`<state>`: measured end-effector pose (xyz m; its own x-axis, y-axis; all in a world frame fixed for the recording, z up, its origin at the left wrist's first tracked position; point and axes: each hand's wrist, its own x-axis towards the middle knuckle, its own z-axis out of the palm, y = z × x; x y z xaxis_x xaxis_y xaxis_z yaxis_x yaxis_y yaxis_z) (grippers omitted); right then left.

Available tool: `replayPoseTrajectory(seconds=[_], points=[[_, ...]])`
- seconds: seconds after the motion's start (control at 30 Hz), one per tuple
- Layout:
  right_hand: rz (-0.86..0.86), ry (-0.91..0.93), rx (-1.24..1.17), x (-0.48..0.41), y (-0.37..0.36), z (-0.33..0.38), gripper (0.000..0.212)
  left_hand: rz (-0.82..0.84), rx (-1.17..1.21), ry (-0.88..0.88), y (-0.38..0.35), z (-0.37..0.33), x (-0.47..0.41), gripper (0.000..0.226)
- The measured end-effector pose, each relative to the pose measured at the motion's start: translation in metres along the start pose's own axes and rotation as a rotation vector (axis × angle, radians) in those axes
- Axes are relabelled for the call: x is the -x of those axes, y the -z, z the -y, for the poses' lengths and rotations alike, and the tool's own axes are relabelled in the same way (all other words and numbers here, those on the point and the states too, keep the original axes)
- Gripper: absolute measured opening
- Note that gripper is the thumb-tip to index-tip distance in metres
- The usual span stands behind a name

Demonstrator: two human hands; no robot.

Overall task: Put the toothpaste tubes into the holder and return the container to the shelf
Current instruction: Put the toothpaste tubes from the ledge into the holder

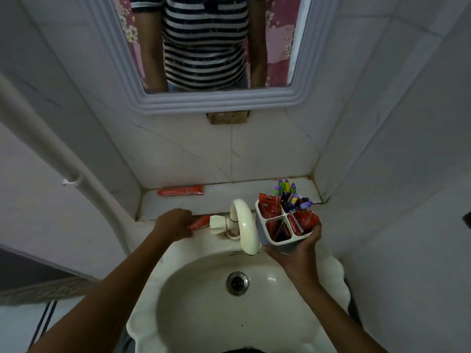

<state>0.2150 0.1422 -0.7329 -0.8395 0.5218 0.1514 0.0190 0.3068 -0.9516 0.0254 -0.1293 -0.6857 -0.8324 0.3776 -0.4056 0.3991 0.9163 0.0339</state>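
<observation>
My right hand holds a white four-compartment holder above the sink's right rim. Red toothpaste tubes stand in its compartments, and purple and green toothbrushes fill the far one. My left hand is closed on a red toothpaste tube at the front edge of the tiled shelf, just left of the tap. Another red toothpaste tube lies flat at the back of the shelf, against the wall.
A cream tap with a curved spout stands between my hands. Below is the white sink with its drain. A mirror hangs above the shelf, and a white pipe runs down the left wall.
</observation>
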Motion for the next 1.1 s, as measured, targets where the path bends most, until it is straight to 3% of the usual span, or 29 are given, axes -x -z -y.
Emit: replayPoseTrajectory(seconds=[0.27, 0.43, 0.57, 0.7, 0.77, 0.87, 0.93, 1.03, 1.1], points=[[0.022, 0.006, 0.027, -0.002, 0.002, -0.003, 0.138, -0.08, -0.054, -0.042, 0.026, 0.0, -0.011, 0.026], [0.015, -0.024, 0.012, -0.001, 0.003, -0.006, 0.143, -0.396, 0.445, -0.159, 0.11, -0.029, 0.012, 0.029], [0.006, -0.034, 0.01, -0.001, 0.002, -0.006, 0.144, -0.269, 0.763, -0.364, 0.148, -0.095, 0.036, 0.03], [0.004, -0.032, 0.021, -0.001, 0.002, -0.005, 0.144, -0.181, 0.666, -0.495, 0.134, -0.136, 0.029, 0.029], [-0.002, -0.034, 0.025, -0.001, 0.002, -0.006, 0.143, -0.189, 0.556, -0.491, 0.122, -0.146, 0.021, 0.022], [-0.002, -0.05, 0.032, -0.001, 0.002, -0.008, 0.144, -0.166, 0.504, -0.462, 0.115, -0.148, 0.015, 0.031], [0.0, -0.061, 0.028, -0.001, 0.002, -0.009, 0.144, -0.139, 0.549, -0.43, 0.119, -0.135, 0.012, 0.041], [0.005, -0.072, 0.011, -0.001, 0.003, -0.008, 0.145, -0.246, 0.562, -0.324, 0.12, -0.093, -0.006, 0.025], [0.006, -0.077, 0.011, -0.001, 0.002, -0.008, 0.146, -0.294, 0.448, -0.189, 0.111, -0.058, -0.024, 0.026]])
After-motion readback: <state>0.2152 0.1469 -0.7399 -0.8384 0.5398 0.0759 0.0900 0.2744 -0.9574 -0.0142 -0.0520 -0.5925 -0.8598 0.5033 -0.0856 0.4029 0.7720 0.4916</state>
